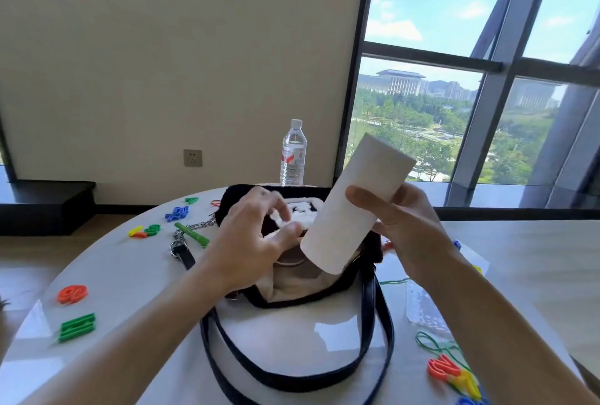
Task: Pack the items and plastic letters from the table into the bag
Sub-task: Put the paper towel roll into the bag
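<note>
Right hand [402, 229] grasps white roll [354, 209], tilted, lower end over bag [302, 278] mouth; left hand [253, 235] spreads it.

- Left hand [256, 235]: forearm bare, extended forward from the lower left; palm faces down, fingers spread and curled, fingertips bent toward the thumb.
- Right hand [399, 222]: forearm bare, extended from the lower right; wrist raised higher than the left hand.
- Right hand grip: thumb in front, remaining fingers behind, clamped around a white roll [354, 209] tilted with its lower end toward the left hand.
</note>
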